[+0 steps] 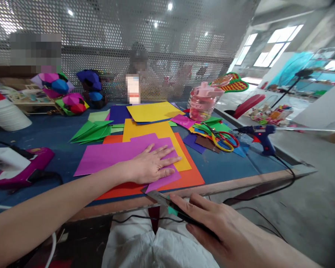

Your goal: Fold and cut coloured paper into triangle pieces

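Observation:
My left hand [153, 163] lies flat with fingers spread on a purple sheet of paper [108, 152]. Beneath it, a yellow-orange sheet [149, 128] and a red-orange sheet [190, 176] show at the edges. My right hand [209, 219] is closed round the dark handle of a utility knife [158, 197], in front of the table edge. Its blade tip points left and meets the near corner of the purple paper. Part of the handle is hidden by my fingers. Farther back lie a yellow sheet [153, 111] and folded green paper [93, 131].
Scissors [225, 143] rest on paper scraps to the right, by a blue glue gun [261, 136] whose cord hangs over the edge. A pink bottle [203, 100] stands behind. Stacked paper cups [8, 113] and a purple device [30, 167] are at left.

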The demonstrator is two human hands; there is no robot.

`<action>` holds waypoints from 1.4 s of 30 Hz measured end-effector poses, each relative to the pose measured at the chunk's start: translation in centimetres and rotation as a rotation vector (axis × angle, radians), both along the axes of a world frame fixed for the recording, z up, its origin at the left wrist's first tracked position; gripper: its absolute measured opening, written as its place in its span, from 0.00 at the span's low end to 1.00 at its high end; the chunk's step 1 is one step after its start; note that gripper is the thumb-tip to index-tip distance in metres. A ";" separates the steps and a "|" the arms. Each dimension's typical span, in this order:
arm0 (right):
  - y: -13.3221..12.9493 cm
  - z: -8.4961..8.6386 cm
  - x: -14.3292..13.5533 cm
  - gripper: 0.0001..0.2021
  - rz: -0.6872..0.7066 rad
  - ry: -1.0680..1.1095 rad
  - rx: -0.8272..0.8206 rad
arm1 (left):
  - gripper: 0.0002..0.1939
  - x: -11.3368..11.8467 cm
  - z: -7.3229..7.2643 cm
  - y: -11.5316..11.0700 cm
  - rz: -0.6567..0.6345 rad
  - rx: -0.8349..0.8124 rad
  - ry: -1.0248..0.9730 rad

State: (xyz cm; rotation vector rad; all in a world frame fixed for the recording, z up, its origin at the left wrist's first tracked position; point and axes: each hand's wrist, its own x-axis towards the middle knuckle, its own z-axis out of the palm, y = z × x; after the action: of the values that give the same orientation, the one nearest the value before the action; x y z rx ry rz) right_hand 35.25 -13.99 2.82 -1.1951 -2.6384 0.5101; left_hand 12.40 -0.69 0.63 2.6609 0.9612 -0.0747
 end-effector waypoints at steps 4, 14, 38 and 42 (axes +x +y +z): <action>0.1 0.0 -0.5 0.30 0.048 0.027 -0.015 | 0.29 -0.1 -0.2 0.1 0.001 -0.002 -0.024; 1.5 1.7 5.1 0.30 -0.109 -0.054 0.146 | 0.29 0.0 0.3 -0.1 0.002 -0.024 -0.014; 16.2 3.6 -3.8 0.29 0.397 -0.198 -0.042 | 0.23 -3.4 -0.1 2.8 0.371 0.149 -0.557; 18.2 3.9 -4.9 0.22 0.393 -0.313 -0.034 | 0.21 -3.6 -0.1 2.9 0.388 0.104 -0.629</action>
State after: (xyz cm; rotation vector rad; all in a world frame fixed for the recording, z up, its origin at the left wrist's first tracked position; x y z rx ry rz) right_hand 30.32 4.23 6.71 -0.8174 -3.1686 0.4611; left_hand 8.78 2.25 0.48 2.2777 1.2326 0.8565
